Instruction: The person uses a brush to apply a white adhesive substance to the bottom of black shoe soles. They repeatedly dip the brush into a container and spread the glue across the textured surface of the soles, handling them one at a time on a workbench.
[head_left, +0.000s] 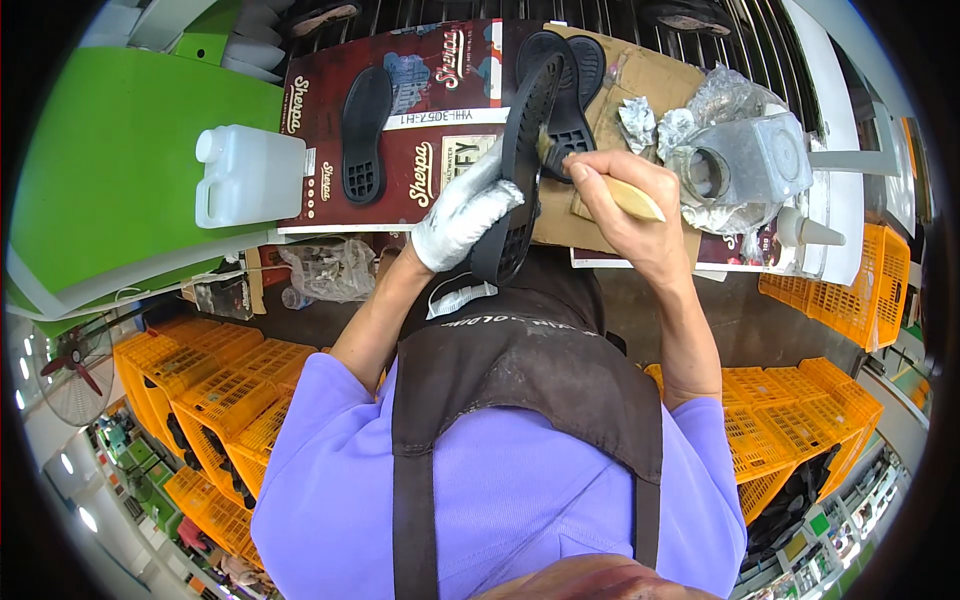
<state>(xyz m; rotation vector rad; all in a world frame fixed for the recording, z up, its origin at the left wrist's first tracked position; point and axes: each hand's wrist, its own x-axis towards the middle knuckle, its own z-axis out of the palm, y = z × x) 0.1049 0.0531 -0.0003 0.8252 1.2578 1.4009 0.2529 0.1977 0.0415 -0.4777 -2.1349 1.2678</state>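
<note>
My left hand (462, 218), in a white glove, grips a black shoe sole (525, 125) with a grid-patterned heel. The sole is tilted up on its edge over the near side of the table. In my bare right hand (652, 235) is a brush (632, 200) with a pale wooden handle. Its bristles are at the sole's right edge; whether they touch cannot be made out. Behind the held sole lie other black soles (591, 72), partly hidden by it. Another single black sole (366, 130) lies to the left on dark red printed cardboard (415, 75).
At the left stands a white plastic jug (262, 175). On the right are a cloudy plastic container (765, 160) with an open round mouth, crumpled plastic (637, 122) and a nozzle bottle (810, 230). Orange crates (235, 385) stand below on both sides. Dark rollers run behind the table.
</note>
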